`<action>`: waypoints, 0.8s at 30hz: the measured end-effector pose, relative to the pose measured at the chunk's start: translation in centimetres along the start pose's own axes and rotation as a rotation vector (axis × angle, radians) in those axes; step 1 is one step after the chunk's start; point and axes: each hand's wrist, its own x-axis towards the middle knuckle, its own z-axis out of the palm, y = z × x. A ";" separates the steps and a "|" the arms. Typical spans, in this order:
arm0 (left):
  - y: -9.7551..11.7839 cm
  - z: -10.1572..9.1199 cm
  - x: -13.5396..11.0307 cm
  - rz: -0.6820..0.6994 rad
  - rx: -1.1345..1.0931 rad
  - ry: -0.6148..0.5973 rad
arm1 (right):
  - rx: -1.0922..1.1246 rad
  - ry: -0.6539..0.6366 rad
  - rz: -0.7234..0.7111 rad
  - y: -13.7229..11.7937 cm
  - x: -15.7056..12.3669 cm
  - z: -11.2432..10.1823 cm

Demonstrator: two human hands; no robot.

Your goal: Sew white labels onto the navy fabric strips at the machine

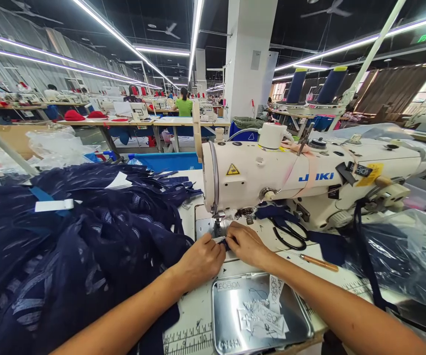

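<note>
My left hand (206,259) and my right hand (247,242) come together just in front of the presser foot (218,227) of a white sewing machine (250,170). Between them, pinched by the fingers of both hands, is a small piece of dark navy fabric (225,242). Most of that piece is hidden by the fingers. To the left, a large heap of navy garments (98,246) with lighter stripes covers the table and reaches close to my left wrist. A metal tray (231,315) below my hands holds several white printed labels (268,318).
Right of the needle lie black-handled scissors (290,234) and a wooden-handled tool (319,263). Plastic-wrapped navy fabric (401,251) is at the right edge. Two navy thread cones (331,85) stand behind the machine. A person in a green top (184,106) sits farther back.
</note>
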 end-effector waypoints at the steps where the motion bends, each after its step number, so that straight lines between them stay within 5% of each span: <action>1: 0.0 0.0 0.0 -0.002 0.000 -0.003 | -0.018 0.006 -0.009 -0.1 -0.1 0.0; 7: 0.0 0.2 0.1 -0.016 0.005 0.007 | -0.060 0.054 -0.051 -0.1 -0.4 0.2; 15: -0.1 0.0 0.3 -0.009 -0.007 -0.056 | 0.251 0.016 -0.127 1.4 -1.2 0.1; 24: -0.2 -0.1 -0.2 -0.074 -0.088 -0.093 | -0.251 0.096 -0.321 0.3 -2.6 0.8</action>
